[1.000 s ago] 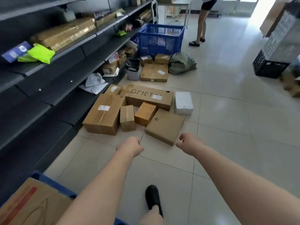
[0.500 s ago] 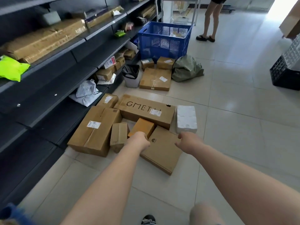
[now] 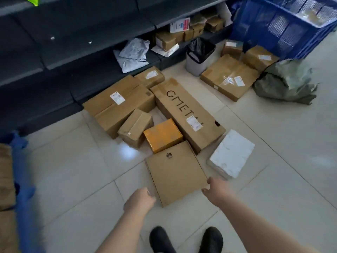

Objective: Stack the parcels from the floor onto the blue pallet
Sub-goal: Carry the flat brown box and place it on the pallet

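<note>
Several parcels lie on the tiled floor. Nearest me is a flat brown box with a small logo. My left hand hovers by its near left corner, fingers loosely curled, holding nothing. My right hand reaches its near right edge with fingers spread; whether it touches the box is unclear. Behind it sit an orange box, a small brown box, a long GMETAL box, a large brown carton and a white foam box. The blue pallet shows blurred at the left edge with a carton on it.
Dark shelving runs along the left with small parcels on its bottom shelf. A grey bin with a black bag, more taped boxes, a green sack and a blue crate stand further back. My black shoes are below.
I have stepped closer and bent down; both hands have lowered to the near edge of the flat brown box. The pallet edge is back in view at the left.
</note>
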